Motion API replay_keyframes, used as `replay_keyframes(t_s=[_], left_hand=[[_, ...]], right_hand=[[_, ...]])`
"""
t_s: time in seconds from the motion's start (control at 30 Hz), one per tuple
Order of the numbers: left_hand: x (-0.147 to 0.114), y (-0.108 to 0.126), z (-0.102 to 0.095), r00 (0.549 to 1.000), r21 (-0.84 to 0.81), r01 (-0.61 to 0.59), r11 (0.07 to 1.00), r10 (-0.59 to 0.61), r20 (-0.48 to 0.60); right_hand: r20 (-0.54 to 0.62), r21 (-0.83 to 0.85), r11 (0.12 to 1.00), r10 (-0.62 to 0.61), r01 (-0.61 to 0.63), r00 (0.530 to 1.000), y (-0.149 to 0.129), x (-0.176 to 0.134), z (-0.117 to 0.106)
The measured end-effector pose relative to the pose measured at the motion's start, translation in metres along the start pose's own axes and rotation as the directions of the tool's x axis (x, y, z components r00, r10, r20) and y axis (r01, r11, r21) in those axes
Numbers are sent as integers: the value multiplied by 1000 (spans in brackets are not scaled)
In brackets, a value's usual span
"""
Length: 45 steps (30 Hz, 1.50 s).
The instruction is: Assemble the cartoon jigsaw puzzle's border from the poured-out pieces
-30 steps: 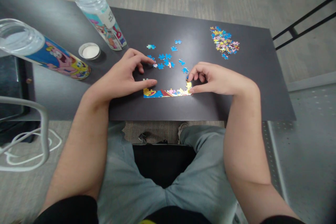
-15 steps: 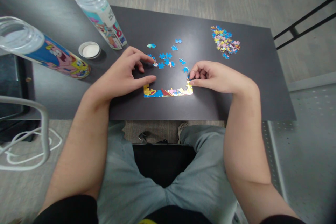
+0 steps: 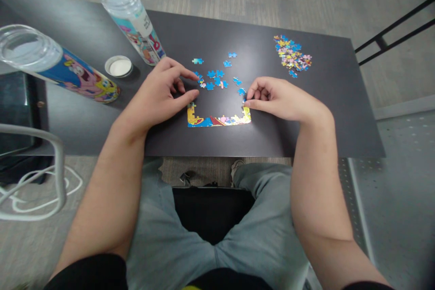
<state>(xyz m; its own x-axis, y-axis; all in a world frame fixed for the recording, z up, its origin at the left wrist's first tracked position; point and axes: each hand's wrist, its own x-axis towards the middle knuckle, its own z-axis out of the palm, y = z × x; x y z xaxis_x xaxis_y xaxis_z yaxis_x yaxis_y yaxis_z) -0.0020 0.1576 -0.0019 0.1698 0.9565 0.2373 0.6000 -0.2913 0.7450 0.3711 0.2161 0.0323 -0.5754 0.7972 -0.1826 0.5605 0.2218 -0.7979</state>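
Note:
A joined strip of jigsaw puzzle edge (image 3: 210, 121) lies on the dark table, turning upward at both ends. My right hand (image 3: 268, 95) is at its right end, thumb and fingers pinched on a small puzzle piece (image 3: 244, 100), mostly hidden by the fingertips. On the other side, my left hand (image 3: 170, 88) rests with thumb and index finger spread apart. Its index fingertip is close to a cluster of loose blue puzzle pieces (image 3: 211, 74); whether it touches one I cannot tell. Its thumb is above the strip's left end.
A heap of mixed puzzle pieces (image 3: 292, 54) lies toward the right back of the table (image 3: 326, 113). Left of my hands stand two clear printed tubes, one near (image 3: 79, 74) and one farther back (image 3: 137, 27), with a round white lid (image 3: 118, 67) between them. A white cable (image 3: 73, 181) hangs at far left.
My left thumb has lifted slightly up and left, uncovering more of the strip's left end. My right hand stays pinched at the right end. The whole view has shifted a little.

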Motion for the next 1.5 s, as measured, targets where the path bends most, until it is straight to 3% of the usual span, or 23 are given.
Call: replay_keyframes(t_s=[0.43,0.63,0.77,1.0,1.2,1.5], left_hand=[[-4,-5,-2,998,176,-32,984,41,-50],[-3,-1,8,998,248,-61,967,63,1],[-2,-2,11,994,289,-110,951,98,56],[-4,2,9,991,253,-130,959,115,73],[-4,12,10,999,254,-38,967,32,27],[-4,5,10,999,244,-23,970,30,-28]], right_hand=[[-13,-11,1000,7,-7,1000,5,0,-2],[-183,-115,988,-123,103,975,0,10,10],[-180,-184,968,-207,174,962,-4,18,19],[-216,-273,947,-235,173,948,-1,27,22],[-219,-317,935,-233,157,948,-2,38,37],[-270,-274,953,-206,130,941,1,46,49]])
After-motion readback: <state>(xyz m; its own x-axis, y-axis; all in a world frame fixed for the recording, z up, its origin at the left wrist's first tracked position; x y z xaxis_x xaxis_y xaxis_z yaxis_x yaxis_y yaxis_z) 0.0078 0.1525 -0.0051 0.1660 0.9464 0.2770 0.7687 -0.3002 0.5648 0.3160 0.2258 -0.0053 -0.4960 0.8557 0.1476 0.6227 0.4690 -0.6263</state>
